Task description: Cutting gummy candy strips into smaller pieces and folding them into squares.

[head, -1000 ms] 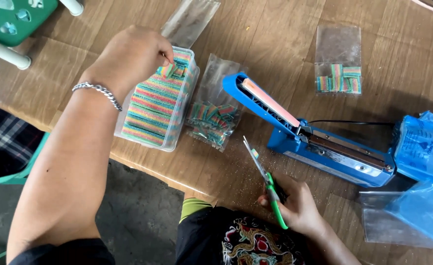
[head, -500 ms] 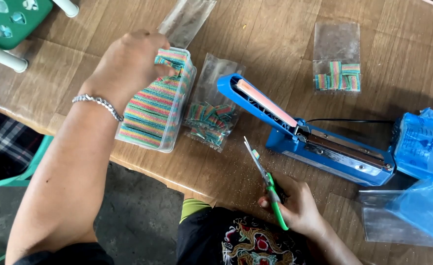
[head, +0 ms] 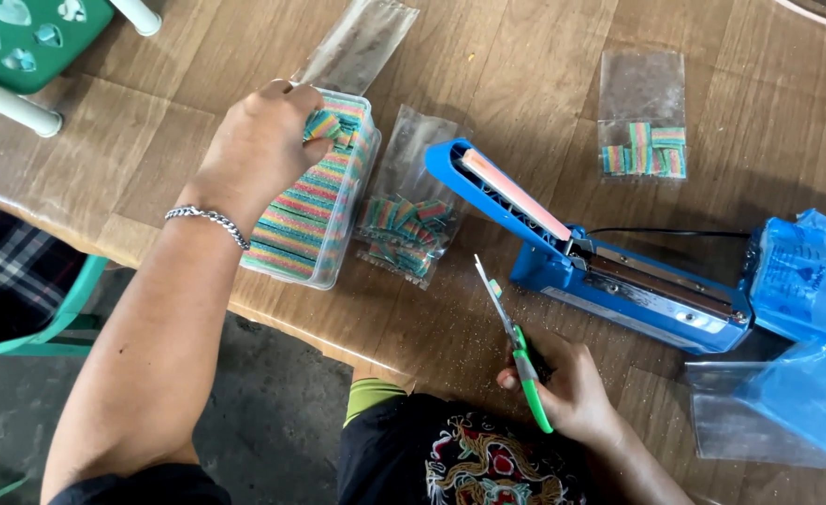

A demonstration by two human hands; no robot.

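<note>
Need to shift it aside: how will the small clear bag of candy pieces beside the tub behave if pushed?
The clear bag looks thin and crinkled, so probably floppy, bunching rather than sliding. Its candy pieces lie loose at one end, so they would likely shift. It seems light, and its top looks open, so pieces might spill.

Left hand [head: 261, 140] fingertips hidden among candy strips [head: 305, 201]; blue bag [head: 811, 318] cropped.

Daylight, soft, even; scene bright overall. No hard shadows. Faint shadow under sealer [head: 600, 266] arm toward 7 o'clock, another beneath left hand [head: 263, 140] on candy box [head: 315, 210]. Mild glare on clear bags at 12 and 1 o'clock, sheen on blue plastic [head: 806, 281] at 3 o'clock. Floor at 7 o'clock darker. Focus sharp at centre; slight softness at 9 o'clock edge. Little edge distortion.
</note>
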